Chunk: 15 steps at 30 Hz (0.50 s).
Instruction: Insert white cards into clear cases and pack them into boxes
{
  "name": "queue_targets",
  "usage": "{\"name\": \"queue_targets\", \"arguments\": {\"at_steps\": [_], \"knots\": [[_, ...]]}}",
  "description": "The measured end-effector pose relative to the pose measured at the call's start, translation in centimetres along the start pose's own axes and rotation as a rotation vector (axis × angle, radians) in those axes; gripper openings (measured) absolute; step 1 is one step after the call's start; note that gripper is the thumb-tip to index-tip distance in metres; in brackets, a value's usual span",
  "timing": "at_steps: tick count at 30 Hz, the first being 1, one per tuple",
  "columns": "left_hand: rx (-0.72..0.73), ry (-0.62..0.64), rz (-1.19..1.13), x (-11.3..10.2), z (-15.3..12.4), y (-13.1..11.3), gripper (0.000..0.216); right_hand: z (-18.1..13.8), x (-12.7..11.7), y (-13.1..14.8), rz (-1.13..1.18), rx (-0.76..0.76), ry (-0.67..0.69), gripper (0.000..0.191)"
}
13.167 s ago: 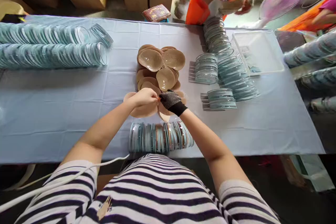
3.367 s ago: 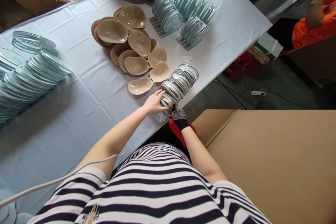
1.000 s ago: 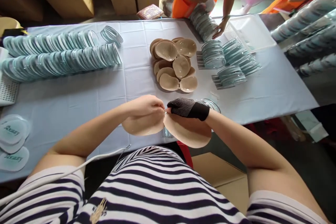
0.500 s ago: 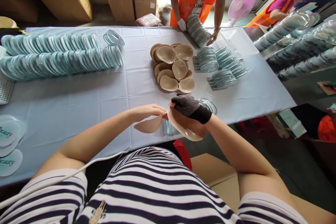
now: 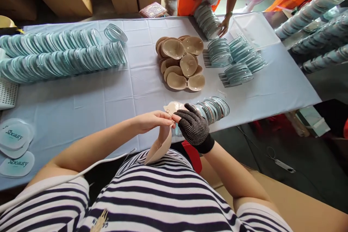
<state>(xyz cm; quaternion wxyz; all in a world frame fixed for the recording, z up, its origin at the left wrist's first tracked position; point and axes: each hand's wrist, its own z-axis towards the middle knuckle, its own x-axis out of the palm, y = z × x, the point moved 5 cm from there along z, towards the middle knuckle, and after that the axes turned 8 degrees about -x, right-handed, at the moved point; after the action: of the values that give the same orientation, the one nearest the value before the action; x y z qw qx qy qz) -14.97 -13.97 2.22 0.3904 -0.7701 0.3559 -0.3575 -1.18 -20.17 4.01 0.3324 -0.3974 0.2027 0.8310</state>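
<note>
The beige bra (image 5: 163,146) was pinched near its middle by the closed fingertips of the left hand (image 5: 152,120) and the gloved right hand (image 5: 193,126). On discs (image 5: 15,135) left of the left hand, "beauty" was readable after an unclear letter.

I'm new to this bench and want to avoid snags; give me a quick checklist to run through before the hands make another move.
1. Both hands on the held cups: ok; left hand and right hand meet at the middle.
2. Both hands gloved: not ok; the left is bare.
3. Join between the held cups fastened: cannot tell; fingers hide it.
4. Right hand clear of the near row: cannot tell; they overlap in this view.
5. Cord clear of the left sleeve: not ok; it crosses it in view.
6. Co-worker's hand out of the way: ok; it is at the far stack.
</note>
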Motion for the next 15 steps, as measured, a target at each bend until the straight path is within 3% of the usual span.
{"name": "queue_targets", "arguments": {"at_steps": [4,7,9,12,13,15], "knots": [[0.098,-0.162,0.022,0.1,0.9,0.5,0.024,-0.9,1.4,-0.7,0.045,0.126,-0.096,0.03],[0.324,-0.381,0.201,-0.5,1.9,0.8,0.021,-1.8,4.4,-2.0,0.161,0.356,-0.146,0.029],[0.396,-0.535,0.323,-1.5,2.6,1.3,0.02,-2.4,6.0,-3.4,0.245,0.544,-0.193,0.03],[0.269,-0.666,0.356,-4.0,4.0,3.1,0.018,-2.7,6.0,-5.1,0.3,0.738,-0.284,0.037],[0.191,-0.665,0.306,-4.9,4.4,3.9,0.018,-2.4,5.3,-5.2,0.296,0.732,-0.281,0.039],[0.053,-0.586,0.165,-6.3,5.3,5.2,0.021,-1.1,4.0,-4.3,0.297,0.54,-0.176,0.04]]}}
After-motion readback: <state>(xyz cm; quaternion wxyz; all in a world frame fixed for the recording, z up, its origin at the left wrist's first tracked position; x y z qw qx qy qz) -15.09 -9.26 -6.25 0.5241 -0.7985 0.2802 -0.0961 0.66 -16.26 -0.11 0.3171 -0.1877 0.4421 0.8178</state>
